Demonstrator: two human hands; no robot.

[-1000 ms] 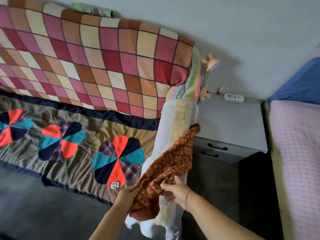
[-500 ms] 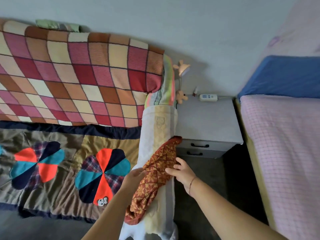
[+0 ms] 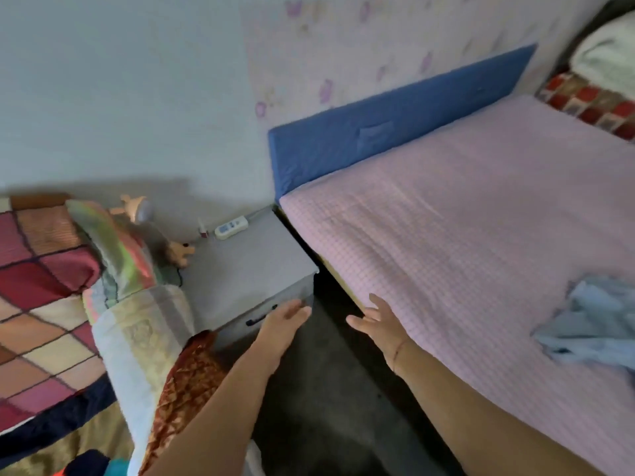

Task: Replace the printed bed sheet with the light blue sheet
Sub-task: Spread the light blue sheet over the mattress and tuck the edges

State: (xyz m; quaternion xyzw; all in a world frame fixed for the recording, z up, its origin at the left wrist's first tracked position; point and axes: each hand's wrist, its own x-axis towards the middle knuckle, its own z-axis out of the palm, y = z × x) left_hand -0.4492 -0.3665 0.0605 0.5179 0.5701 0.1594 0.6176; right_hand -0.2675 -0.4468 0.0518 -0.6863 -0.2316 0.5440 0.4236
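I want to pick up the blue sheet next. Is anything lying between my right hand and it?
Nothing visible does. The right hand is open at the edge of the pink checked mattress, and only its bare surface lies between the hand and the crumpled light blue sheet.

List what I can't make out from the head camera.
Head view:
Crumpled light blue sheet: cut off by the right edge.
Red-brown patterned cloth: partly hidden behind the left forearm.
Grey nightstand: drawer handle partly covered by the left hand.
Small white remote: buttons blurred, too small.
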